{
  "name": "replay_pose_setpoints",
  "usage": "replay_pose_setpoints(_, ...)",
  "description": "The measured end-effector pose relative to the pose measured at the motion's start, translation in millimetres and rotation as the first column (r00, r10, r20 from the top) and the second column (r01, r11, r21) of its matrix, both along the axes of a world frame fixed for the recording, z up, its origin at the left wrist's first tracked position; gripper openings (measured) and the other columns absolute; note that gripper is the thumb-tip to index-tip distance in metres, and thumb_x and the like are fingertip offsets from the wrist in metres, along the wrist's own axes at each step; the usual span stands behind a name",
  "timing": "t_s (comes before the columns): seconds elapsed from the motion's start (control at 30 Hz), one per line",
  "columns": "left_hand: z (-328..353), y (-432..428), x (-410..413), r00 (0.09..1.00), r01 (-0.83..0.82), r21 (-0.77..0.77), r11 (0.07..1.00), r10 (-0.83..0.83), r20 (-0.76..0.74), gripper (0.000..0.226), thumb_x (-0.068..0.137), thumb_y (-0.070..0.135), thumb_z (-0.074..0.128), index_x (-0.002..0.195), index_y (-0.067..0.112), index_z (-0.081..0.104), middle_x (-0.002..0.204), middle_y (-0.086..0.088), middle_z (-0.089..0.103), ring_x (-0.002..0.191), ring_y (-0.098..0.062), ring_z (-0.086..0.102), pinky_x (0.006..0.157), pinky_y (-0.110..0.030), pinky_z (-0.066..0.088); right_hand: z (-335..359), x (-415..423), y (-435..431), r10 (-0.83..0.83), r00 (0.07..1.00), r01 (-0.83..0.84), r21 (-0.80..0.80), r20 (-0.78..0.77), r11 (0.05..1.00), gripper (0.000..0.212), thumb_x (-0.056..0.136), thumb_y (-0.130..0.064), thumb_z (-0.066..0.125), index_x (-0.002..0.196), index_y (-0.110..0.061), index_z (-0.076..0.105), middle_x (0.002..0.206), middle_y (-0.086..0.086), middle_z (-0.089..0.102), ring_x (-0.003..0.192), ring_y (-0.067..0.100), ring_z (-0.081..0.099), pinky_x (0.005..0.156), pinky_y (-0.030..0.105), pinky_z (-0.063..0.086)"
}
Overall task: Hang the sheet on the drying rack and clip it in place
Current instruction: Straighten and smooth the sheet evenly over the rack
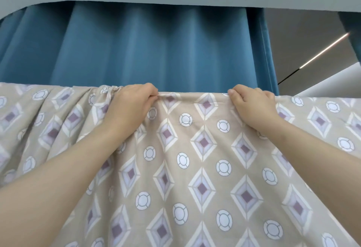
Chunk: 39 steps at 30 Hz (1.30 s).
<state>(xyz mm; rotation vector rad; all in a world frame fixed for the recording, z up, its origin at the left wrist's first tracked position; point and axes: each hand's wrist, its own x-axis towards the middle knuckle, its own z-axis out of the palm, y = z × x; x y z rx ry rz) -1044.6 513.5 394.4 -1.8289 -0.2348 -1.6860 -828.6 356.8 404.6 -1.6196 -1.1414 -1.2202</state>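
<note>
Patterned sheet (195,158) draped over top edge, left hand (130,104) and right hand (252,104) each gripping its upper fold, blue curtain (156,47) at 12 o'clock

Head view, sole camera: close behind left hand (131,101) and right hand (254,102), facing forward and upward; sheet (197,176) below them, curtain (156,47) beyond.

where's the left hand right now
In the head view the left hand grips the top edge of the sheet left of centre, next to bunched folds; the right hand grips the same edge to its right, with the blue curtain behind.
</note>
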Motion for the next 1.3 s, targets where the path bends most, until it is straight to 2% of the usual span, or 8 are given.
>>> replay_pose_setpoints(0.1, 0, -4, 1, 1.0, 0.031, 0.0, 1.0, -0.031, -0.007, 0.038, 0.084, 0.029, 0.039, 0.081, 0.002, 0.065, 0.078, -0.012, 0.07, 0.073, -0.032, 0.066, 0.067, -0.042, 0.051, -2, 3, 2, -0.012, 1.0, 0.012, 0.033, 0.002, 0.999, 0.037, 0.101, -0.033, 0.027, 0.093, -0.013, 0.057, 0.079, -0.003, 0.054, 0.095, 0.027, 0.049, 0.094, 0.035, 0.023)
replay_pose_setpoints(0.33, -10, -4, -7, 0.983, -0.052, 0.338, 0.94, 0.108, -0.15, 0.025, 0.087, 0.02, 0.053, 0.07, 0.008, 0.067, 0.08, 0.0, 0.071, 0.082, -0.023, 0.064, 0.07, -0.036, 0.047, -4, 0, 5, -0.009, 0.999, 0.004, 0.086, 0.051, 0.996, 0.034, 0.099, -0.03, 0.028, 0.095, -0.013, 0.058, 0.086, 0.002, 0.061, 0.096, 0.027, 0.049, 0.094, 0.035, 0.023)
replay_pose_setpoints(0.47, 17, -23, -18, 1.0, -0.006, -0.05, 0.999, 0.006, 0.009, 0.039, 0.091, 0.039, 0.036, 0.097, 0.015, 0.066, 0.102, 0.003, 0.068, 0.105, -0.023, 0.056, 0.088, -0.04, 0.041, 0, -3, 3, -0.036, 0.998, 0.031, 0.109, 0.043, 0.994, 0.035, 0.098, -0.031, 0.028, 0.088, -0.012, 0.056, 0.084, 0.003, 0.06, 0.091, 0.027, 0.046, 0.093, 0.037, 0.024)
replay_pose_setpoints(0.6, 34, -8, -36, 0.981, -0.041, -0.511, 0.859, 0.131, 0.142, 0.031, 0.098, 0.023, 0.033, 0.111, 0.019, 0.06, 0.118, -0.002, 0.064, 0.112, -0.028, 0.053, 0.094, -0.036, 0.04, 5, -26, 13, -0.027, 0.99, 0.011, 0.114, 0.138, 0.993, 0.038, 0.097, -0.031, 0.029, 0.062, -0.017, 0.037, 0.071, 0.001, 0.051, 0.082, 0.026, 0.042, 0.086, 0.037, 0.025)
replay_pose_setpoints(0.73, 36, 2, -46, 0.977, -0.041, -0.594, 0.804, 0.156, 0.143, 0.031, 0.097, 0.021, 0.034, 0.097, 0.018, 0.065, 0.107, -0.002, 0.066, 0.098, -0.023, 0.052, 0.079, -0.03, 0.035, 17, -65, 39, 0.195, 0.967, -0.182, -0.089, 0.167, 0.979, 0.036, 0.097, -0.035, 0.029, 0.085, -0.015, 0.057, 0.08, 0.0, 0.061, 0.084, 0.026, 0.05, 0.078, 0.035, 0.027)
replay_pose_setpoints(0.87, 32, 15, -69, 0.913, -0.305, -0.615, 0.727, 0.407, 0.028, 0.041, 0.1, 0.037, 0.028, 0.102, 0.016, 0.064, 0.111, -0.007, 0.064, 0.109, -0.03, 0.052, 0.092, -0.035, 0.03, 24, -98, 61, 0.226, 0.961, -0.197, -0.184, 0.157, 0.963, 0.034, 0.097, -0.037, 0.032, 0.094, -0.019, 0.06, 0.089, -0.001, 0.063, 0.085, 0.025, 0.049, 0.077, 0.034, 0.029)
replay_pose_setpoints(1.07, 28, 32, -102, 0.998, -0.043, -0.561, 0.827, 0.056, 0.006, 0.028, 0.098, 0.032, 0.041, 0.095, 0.02, 0.067, 0.099, 0.002, 0.068, 0.101, -0.022, 0.055, 0.086, -0.031, 0.039, 23, -115, 80, 0.169, 0.979, -0.153, -0.138, 0.115, 0.979, 0.029, 0.099, -0.025, 0.03, 0.098, -0.019, 0.059, 0.09, -0.002, 0.061, 0.086, 0.023, 0.049, 0.08, 0.033, 0.022)
replay_pose_setpoints(1.3, 8, 81, -110, 0.942, -0.247, -0.044, 0.968, 0.251, 0.223, 0.014, 0.086, 0.013, 0.047, 0.08, 0.004, 0.057, 0.077, -0.015, 0.059, 0.07, -0.033, 0.052, 0.058, -0.033, 0.03, 12, -120, 89, 0.067, 0.998, -0.067, 0.006, 0.011, 0.998, 0.028, 0.101, -0.025, 0.028, 0.092, -0.015, 0.053, 0.079, -0.004, 0.052, 0.086, 0.023, 0.047, 0.08, 0.03, 0.017)
